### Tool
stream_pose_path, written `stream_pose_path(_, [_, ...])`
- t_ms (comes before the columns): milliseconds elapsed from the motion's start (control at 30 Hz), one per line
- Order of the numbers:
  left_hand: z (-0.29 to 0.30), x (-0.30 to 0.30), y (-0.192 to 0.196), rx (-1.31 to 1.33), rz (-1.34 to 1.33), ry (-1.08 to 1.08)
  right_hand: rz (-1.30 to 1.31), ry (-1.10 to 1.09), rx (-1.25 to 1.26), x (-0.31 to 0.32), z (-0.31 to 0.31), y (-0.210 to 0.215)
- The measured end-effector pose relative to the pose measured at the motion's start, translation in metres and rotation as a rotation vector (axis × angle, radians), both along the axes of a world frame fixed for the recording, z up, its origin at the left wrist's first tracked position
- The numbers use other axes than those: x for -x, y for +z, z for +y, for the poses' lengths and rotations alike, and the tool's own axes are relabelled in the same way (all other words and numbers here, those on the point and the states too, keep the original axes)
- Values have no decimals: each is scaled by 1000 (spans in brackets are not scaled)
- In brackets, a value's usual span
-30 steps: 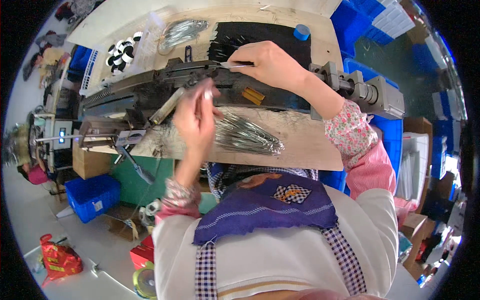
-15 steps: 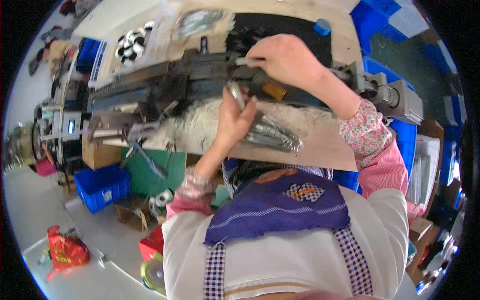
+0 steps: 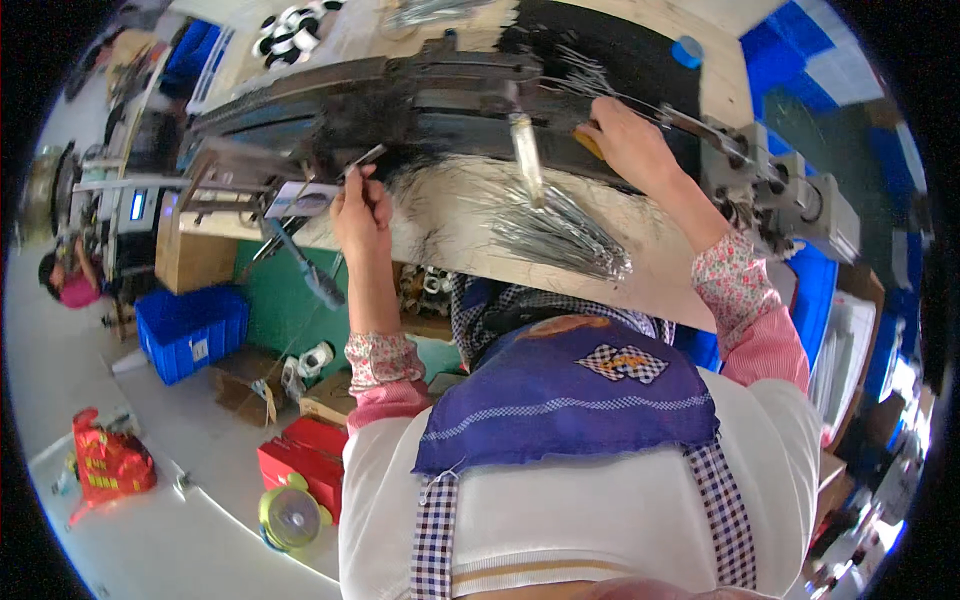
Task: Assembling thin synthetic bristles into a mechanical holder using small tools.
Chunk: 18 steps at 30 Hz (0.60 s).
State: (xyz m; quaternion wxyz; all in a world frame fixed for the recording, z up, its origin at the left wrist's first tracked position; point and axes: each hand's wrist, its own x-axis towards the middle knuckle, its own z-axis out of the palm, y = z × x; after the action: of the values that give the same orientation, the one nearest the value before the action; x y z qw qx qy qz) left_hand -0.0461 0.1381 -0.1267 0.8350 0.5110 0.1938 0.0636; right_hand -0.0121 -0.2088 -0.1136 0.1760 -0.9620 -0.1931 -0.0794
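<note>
My left hand (image 3: 361, 212) is closed at the left front of a long dark metal machine (image 3: 440, 100). Its thumb and fingers pinch at a short metal piece (image 3: 372, 156) jutting up at a slant. Farther right, my right hand (image 3: 632, 145) curls its fingers over a small yellow-orange piece (image 3: 589, 145) on the machine's front side. Between the hands, a pale, shiny handle (image 3: 525, 158) points down from the machine. Below it, a fanned bundle of thin metal wires (image 3: 565, 235) lies on the wooden table (image 3: 450, 215).
More thin wires (image 3: 585, 75) lie on a black mat (image 3: 620, 50) behind the machine, near a blue cap (image 3: 687, 52). Grey machine blocks (image 3: 800, 205) stand at the right end. On the floor are a blue crate (image 3: 192, 332), red box (image 3: 305, 465) and red bag (image 3: 110, 460).
My left hand has let go of the pale handle and moved left to the short metal piece. My right hand has come down to the yellow-orange piece; the whole view has shifted.
</note>
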Motion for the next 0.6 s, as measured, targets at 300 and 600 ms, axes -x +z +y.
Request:
stream_pose_path(300, [-181,29,84,67,-336,-673,18,10,-241,85,-44,118])
stream_pose_path(600, [-223,-16,67,274,80,-853,-184,-290,-378,81,-73,136])
